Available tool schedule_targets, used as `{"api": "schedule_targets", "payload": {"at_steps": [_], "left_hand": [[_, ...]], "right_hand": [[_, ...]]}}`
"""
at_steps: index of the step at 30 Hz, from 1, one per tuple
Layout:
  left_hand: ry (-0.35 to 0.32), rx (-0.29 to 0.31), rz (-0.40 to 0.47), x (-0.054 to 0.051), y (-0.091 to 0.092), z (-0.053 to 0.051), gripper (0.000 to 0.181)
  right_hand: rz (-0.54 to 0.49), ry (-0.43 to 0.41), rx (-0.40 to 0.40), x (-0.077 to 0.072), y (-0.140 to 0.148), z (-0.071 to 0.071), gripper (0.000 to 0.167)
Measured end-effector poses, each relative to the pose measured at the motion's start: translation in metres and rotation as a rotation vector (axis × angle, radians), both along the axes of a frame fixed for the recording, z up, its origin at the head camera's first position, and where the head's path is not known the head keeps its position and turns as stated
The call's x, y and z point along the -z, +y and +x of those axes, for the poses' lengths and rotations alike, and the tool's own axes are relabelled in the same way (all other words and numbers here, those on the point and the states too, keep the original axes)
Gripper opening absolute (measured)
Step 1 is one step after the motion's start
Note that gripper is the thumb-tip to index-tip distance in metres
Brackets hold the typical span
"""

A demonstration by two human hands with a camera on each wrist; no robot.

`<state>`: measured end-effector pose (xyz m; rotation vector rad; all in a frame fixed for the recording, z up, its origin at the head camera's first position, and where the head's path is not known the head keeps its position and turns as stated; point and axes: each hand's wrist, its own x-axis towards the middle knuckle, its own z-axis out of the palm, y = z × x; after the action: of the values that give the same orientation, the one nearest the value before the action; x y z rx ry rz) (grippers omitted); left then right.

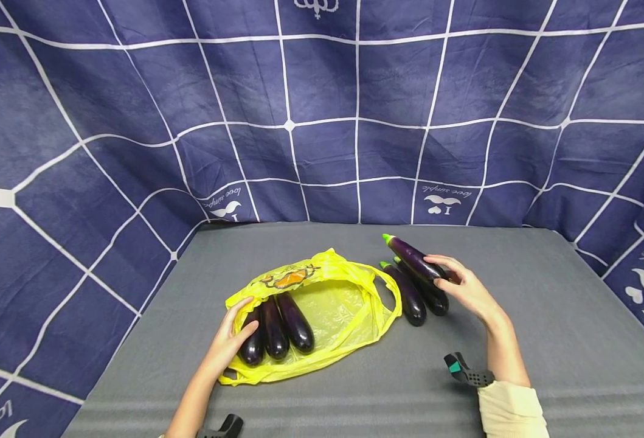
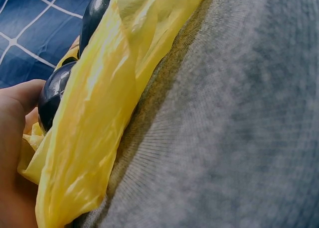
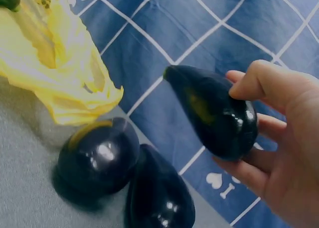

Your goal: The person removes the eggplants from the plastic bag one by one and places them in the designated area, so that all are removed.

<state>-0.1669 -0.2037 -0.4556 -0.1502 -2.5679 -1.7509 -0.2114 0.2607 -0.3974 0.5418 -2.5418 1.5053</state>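
A yellow plastic bag (image 1: 332, 310) lies on its side with its mouth spread. Three dark purple eggplants (image 1: 274, 331) lie side by side in its left part. At the bag's left edge my left hand (image 1: 228, 337) holds the plastic, its thumb against the leftmost eggplant (image 2: 56, 91); some fingers are hidden. To the right, my right hand (image 1: 466, 289) grips another eggplant (image 1: 413, 257) by its thick end, green stem pointing up and left. That eggplant (image 3: 214, 113) is raised above two more eggplants (image 1: 411, 298) lying beside the bag.
A grey cloth-covered table (image 1: 365, 389) carries everything. Blue curtain cloth (image 1: 322, 152) with white grid lines hangs behind it and along the sides. A bag handle loop (image 1: 391, 298) reaches up to the eggplants on the right.
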Motion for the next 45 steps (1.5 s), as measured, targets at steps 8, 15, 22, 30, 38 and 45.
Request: {"api": "schedule_targets", "payload": {"at_steps": [8,15,22,30,38,45], "left_hand": [[0.000,-0.001,-0.003,0.000,0.000,-0.001,0.054],[-0.007,-0.002,-0.004,-0.001,-0.001,0.000,0.054],[-0.011,-0.003,-0.011,-0.001,-0.001,0.000,0.054],[-0.009,-0.006,-0.011,0.000,-0.001,0.000,0.053],[-0.009,-0.010,-0.017,0.000,-0.001,0.001,0.053],[0.003,-0.002,-0.004,0.001,-0.001,0.000,0.053]], "right_hand": [[-0.032,-0.048,0.162,0.005,0.009,-0.001,0.043],[-0.096,0.030,0.238,0.014,0.016,-0.003,0.040],[-0.041,-0.014,0.310,0.027,0.023,-0.004,0.040],[0.063,-0.147,0.344,0.042,0.029,-0.005,0.042],[0.040,-0.179,0.323,0.051,0.029,-0.005,0.042],[0.059,-0.169,0.296,0.052,0.030,-0.006,0.041]]}}
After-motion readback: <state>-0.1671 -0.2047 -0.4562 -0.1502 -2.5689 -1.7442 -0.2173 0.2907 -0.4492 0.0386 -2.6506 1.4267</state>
